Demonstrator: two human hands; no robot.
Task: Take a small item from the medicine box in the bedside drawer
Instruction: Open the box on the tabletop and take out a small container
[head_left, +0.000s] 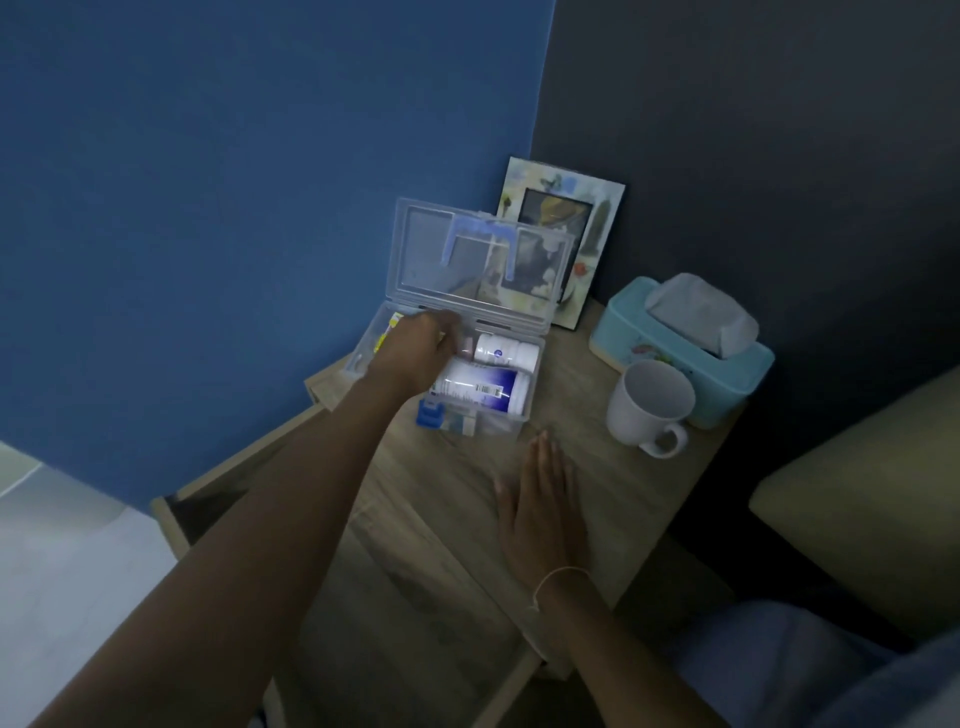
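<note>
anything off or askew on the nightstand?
Nothing spilled or damaged. The medicine box sits open on the nightstand, not in the drawer, which hangs open. Two bottles lie on their sides inside.

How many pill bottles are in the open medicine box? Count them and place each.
2. A small bottle lies at the back, a larger bottle in front; the left hand may hide more.

Clear medicine box (511, 410) lies open on bedside table, bottles inside
</note>
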